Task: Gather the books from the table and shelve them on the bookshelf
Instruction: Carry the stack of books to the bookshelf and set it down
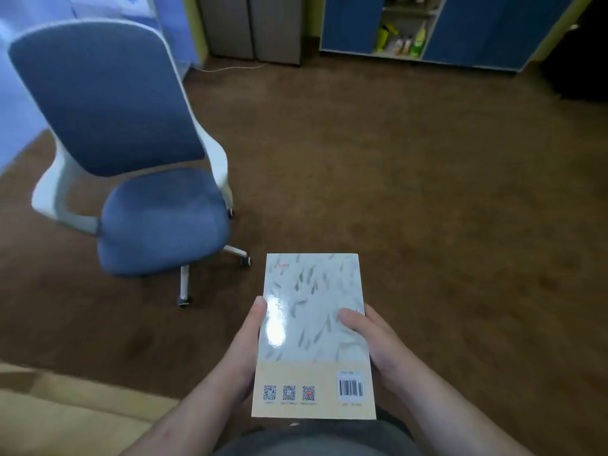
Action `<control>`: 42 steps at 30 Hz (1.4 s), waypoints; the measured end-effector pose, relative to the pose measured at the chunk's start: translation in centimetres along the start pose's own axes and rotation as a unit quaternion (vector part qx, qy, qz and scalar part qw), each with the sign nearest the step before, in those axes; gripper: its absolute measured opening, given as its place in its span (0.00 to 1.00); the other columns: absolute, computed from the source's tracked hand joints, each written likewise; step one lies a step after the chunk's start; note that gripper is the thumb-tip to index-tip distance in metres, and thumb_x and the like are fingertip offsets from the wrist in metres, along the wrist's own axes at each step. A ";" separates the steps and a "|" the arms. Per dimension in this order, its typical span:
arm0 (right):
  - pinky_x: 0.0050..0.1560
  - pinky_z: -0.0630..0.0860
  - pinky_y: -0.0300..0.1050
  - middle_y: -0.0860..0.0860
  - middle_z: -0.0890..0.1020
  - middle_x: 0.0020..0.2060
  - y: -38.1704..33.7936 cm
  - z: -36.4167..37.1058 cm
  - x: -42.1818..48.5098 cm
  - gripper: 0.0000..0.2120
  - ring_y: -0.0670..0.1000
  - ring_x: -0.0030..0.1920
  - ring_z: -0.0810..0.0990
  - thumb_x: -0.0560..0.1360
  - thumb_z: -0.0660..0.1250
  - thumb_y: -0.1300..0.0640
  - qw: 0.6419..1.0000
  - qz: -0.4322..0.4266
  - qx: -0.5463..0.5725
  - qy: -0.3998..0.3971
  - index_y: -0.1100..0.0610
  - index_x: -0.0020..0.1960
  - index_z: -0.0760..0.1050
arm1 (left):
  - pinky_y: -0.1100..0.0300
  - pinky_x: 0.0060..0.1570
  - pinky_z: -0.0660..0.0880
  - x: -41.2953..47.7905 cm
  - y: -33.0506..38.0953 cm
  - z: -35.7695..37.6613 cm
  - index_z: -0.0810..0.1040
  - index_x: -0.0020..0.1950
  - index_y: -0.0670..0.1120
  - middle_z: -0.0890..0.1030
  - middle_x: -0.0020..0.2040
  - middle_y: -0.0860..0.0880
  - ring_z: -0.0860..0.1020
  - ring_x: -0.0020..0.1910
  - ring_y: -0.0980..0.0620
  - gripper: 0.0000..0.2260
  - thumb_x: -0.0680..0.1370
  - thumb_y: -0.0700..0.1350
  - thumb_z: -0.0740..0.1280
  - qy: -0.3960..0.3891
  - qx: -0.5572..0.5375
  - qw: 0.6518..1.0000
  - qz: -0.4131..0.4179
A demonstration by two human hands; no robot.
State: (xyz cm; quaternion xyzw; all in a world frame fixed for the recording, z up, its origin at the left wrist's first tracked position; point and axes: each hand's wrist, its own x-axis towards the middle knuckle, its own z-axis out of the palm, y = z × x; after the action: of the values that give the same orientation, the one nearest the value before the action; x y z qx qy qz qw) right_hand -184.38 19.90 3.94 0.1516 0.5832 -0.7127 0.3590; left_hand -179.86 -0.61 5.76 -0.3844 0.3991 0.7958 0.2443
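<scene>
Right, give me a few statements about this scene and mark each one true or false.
1. The left grip and right grip both hold the book. True.
2. The book's upward face carries a barcode. True.
3. The office chair stands to the right of the book. False: it stands to the left.
4. The book lies on the floor. False: it is held up above the brown floor.
5. The blue cabinet at the back has an open bay with items on its shelves. True.
</scene>
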 end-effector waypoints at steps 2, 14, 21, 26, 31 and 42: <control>0.63 0.77 0.68 0.59 0.85 0.60 -2.6 0.7 3.1 0.28 0.65 0.58 0.84 0.71 0.70 0.53 0.999 0.020 -0.021 -0.034 0.54 0.71 0.73 | 0.47 0.49 0.75 0.9 2.0 0.3 0.82 0.54 0.46 0.87 0.48 0.39 0.87 0.41 0.40 0.29 0.81 0.64 0.50 0.020 -0.041 0.999 0.013; 0.57 0.83 0.59 0.55 0.85 0.58 -12.6 8.6 16.8 0.32 0.59 0.54 0.87 0.67 0.72 0.50 0.956 0.069 -0.200 -0.201 0.53 0.70 0.72 | 0.47 0.50 0.76 4.0 9.2 -1.6 0.87 0.51 0.44 0.86 0.53 0.39 0.86 0.46 0.42 0.29 0.79 0.62 0.53 0.102 -0.254 0.950 0.152; 0.47 0.84 0.47 0.52 0.86 0.59 -12.8 18.5 22.7 0.31 0.57 0.56 0.87 0.69 0.69 0.55 0.909 0.097 -0.253 -0.317 0.47 0.72 0.72 | 0.43 0.62 0.72 4.0 11.9 -8.7 0.86 0.56 0.45 0.83 0.60 0.37 0.84 0.54 0.38 0.31 0.80 0.63 0.51 0.157 -0.368 0.900 0.173; 0.49 0.84 0.47 0.52 0.84 0.63 -11.5 28.8 26.6 0.33 0.57 0.59 0.85 0.72 0.70 0.53 0.859 0.136 -0.314 -0.382 0.47 0.76 0.67 | 0.44 0.55 0.73 3.2 14.7 -15.7 0.82 0.59 0.42 0.84 0.57 0.36 0.85 0.49 0.37 0.30 0.80 0.64 0.52 0.180 -0.464 0.845 0.196; 0.66 0.76 0.64 0.52 0.82 0.65 -10.1 39.2 28.0 0.27 0.59 0.63 0.83 0.76 0.68 0.52 0.797 0.159 -0.368 -0.452 0.45 0.74 0.69 | 0.47 0.42 0.83 0.0 17.2 -21.3 0.79 0.62 0.40 0.85 0.55 0.36 0.86 0.47 0.38 0.30 0.81 0.62 0.51 0.199 -0.530 0.787 0.247; 0.64 0.77 0.66 0.56 0.84 0.63 -5.6 57.3 24.7 0.28 0.63 0.61 0.83 0.73 0.70 0.54 0.630 0.217 -0.434 -0.606 0.48 0.73 0.71 | 0.45 0.61 0.74 -6.9 15.6 -27.9 0.81 0.63 0.43 0.84 0.58 0.39 0.83 0.57 0.38 0.24 0.72 0.56 0.66 0.407 -0.570 0.602 0.384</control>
State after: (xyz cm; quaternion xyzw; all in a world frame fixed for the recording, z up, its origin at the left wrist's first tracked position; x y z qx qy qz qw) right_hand -193.82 -41.89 8.00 -0.3655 0.4267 -0.2096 0.8003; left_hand -175.02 -32.88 7.57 -0.5412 0.0339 0.6436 -0.5401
